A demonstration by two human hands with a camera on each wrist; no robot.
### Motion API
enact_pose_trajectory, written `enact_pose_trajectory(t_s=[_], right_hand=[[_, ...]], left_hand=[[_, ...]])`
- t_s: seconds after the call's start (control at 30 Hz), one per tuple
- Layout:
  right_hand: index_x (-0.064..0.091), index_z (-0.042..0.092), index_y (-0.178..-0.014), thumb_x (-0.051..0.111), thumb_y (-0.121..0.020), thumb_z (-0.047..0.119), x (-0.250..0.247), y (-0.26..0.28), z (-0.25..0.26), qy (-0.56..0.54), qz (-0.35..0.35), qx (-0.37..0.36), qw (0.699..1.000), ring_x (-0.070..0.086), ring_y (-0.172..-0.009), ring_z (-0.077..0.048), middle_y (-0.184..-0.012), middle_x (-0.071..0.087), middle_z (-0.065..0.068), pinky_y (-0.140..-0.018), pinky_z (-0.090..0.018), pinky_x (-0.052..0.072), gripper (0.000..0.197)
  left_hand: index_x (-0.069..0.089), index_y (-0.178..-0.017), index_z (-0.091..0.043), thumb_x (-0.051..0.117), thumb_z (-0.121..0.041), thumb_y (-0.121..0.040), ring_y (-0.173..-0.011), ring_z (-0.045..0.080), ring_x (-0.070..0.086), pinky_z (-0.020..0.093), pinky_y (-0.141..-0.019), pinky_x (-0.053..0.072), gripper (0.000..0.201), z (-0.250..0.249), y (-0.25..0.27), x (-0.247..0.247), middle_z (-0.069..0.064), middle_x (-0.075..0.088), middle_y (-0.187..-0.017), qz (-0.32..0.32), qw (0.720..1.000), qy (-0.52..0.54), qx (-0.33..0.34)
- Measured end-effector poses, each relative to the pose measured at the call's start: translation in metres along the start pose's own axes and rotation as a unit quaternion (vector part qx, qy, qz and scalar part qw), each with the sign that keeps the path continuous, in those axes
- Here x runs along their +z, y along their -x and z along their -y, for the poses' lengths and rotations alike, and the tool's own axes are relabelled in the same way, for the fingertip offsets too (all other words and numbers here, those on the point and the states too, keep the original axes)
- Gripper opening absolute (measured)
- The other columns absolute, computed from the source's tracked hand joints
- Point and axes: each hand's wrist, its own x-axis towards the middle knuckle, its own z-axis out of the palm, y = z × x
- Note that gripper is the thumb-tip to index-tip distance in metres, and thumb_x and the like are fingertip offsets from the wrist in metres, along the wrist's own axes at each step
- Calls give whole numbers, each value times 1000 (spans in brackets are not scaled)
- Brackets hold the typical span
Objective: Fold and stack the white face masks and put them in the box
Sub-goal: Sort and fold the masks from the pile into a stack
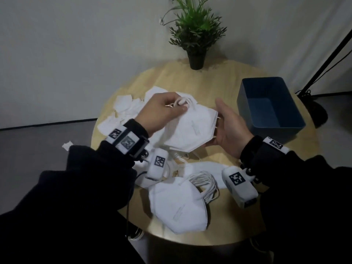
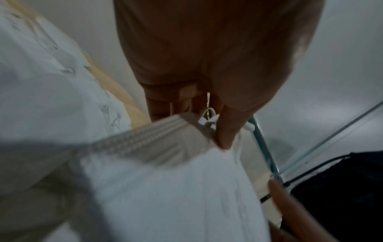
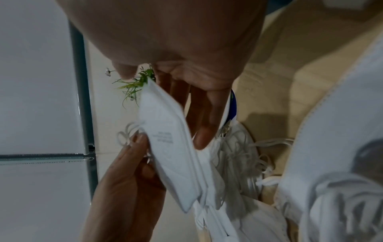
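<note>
A flat stack of folded white masks (image 1: 190, 128) is held above the round wooden table (image 1: 234, 221). My left hand (image 1: 167, 108) pinches its upper left corner and ear loops; in the left wrist view that hand (image 2: 207, 119) has its thumb pressed on the stack of masks (image 2: 165, 188). My right hand (image 1: 226, 124) lies open, palm inward, with straight fingers against the stack's right edge; the right wrist view shows the hand (image 3: 199, 114) behind the stack of masks (image 3: 167, 139). The blue box (image 1: 270, 103) stands empty at the right.
One folded mask (image 1: 177, 204) with bundled ear loops lies near the front edge, and more masks (image 1: 125, 107) are heaped at the back left. A potted plant (image 1: 196, 35) stands at the far edge. A black lamp stand (image 1: 312, 109) is beside the box.
</note>
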Motion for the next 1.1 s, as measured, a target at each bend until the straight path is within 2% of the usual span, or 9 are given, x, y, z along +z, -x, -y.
enact_pose_trajectory(t_s=[0.13, 0.27, 0.4, 0.47, 0.63, 0.73, 0.8, 0.93, 1.1], right_hand=[[71, 12, -114, 69, -97, 12, 0, 0, -6, 93, 31, -63, 993, 77, -95, -29, -104, 79, -8, -62, -39, 62, 17], [65, 8, -111, 66, -93, -6, -4, -4, -5, 70, 13, -70, 995, 76, -97, -32, -113, 75, -15, -65, -40, 65, 22], [61, 10, -105, 63, -94, -8, -6, -7, -3, 44, 14, -74, 996, 77, -93, -28, -110, 77, -12, -70, -40, 63, 21], [65, 8, -110, 65, -96, 0, -8, -8, -4, 53, 20, -66, 996, 76, -97, -29, -112, 77, -12, -76, -43, 62, 16], [74, 6, -97, 68, -98, 17, -8, -7, -2, 100, -30, -58, 993, 73, -84, -24, -92, 78, -9, -69, -36, 60, 13], [54, 11, -67, 53, -97, 12, -11, -5, 12, -38, -35, -7, 999, 63, -63, -22, -65, 59, -7, -68, -37, 59, 30], [41, 17, -64, 46, -95, 16, -12, 0, 21, -84, 3, 29, 996, 43, -51, -19, -58, 37, -2, -62, -35, 51, 32], [49, 14, -65, 56, -93, 10, -11, 8, 17, 70, 22, 25, 997, 45, -50, -19, -54, 38, -2, -62, -35, 43, 29], [58, 1, -74, 52, -96, -1, -10, 30, 12, 240, 180, 123, 946, 74, -68, -32, -63, 61, -18, -61, -37, 63, 23]], left_hand=[[74, -110, -21, 81, -13, -86, -80, 12, 66, 32, -77, 55, 26, 1, 0, 10, -3, 70, -95, 0, 1000, 6, -4], [59, -135, -34, 88, -34, -81, -99, 5, 67, 23, -84, 56, 61, -2, 3, -7, -9, 64, -119, -35, 995, -92, -8], [67, -122, -29, 80, -28, -88, -94, 15, 70, 39, -85, 60, 36, 2, 11, -18, -10, 70, -109, 56, 984, -165, -19], [66, -120, -25, 69, -18, -97, -86, 12, 67, 33, -75, 57, 24, 3, 18, -14, -10, 70, -103, 85, 977, -194, 4], [56, -141, -24, 54, -14, -105, -115, 11, 58, 30, -97, 44, 37, 5, 29, -14, -9, 66, -128, 147, 954, -258, 32], [54, -144, -24, 51, -15, -106, -119, 15, 57, 30, -97, 42, 39, 7, 36, -23, -8, 64, -132, 181, 937, -298, 11], [54, -143, -27, 53, -18, -106, -118, 15, 57, 30, -95, 41, 38, 6, 41, -30, -12, 63, -129, 175, 939, -297, 12], [60, -129, -37, 61, -22, -103, -108, 18, 65, 46, -95, 53, 30, -1, 59, -55, -13, 69, -118, 180, 952, -247, -19], [66, -124, -29, 67, -15, -101, -109, 32, 69, 51, -99, 53, 27, -1, 97, -68, -1, 76, -115, 279, 946, -128, -106]])
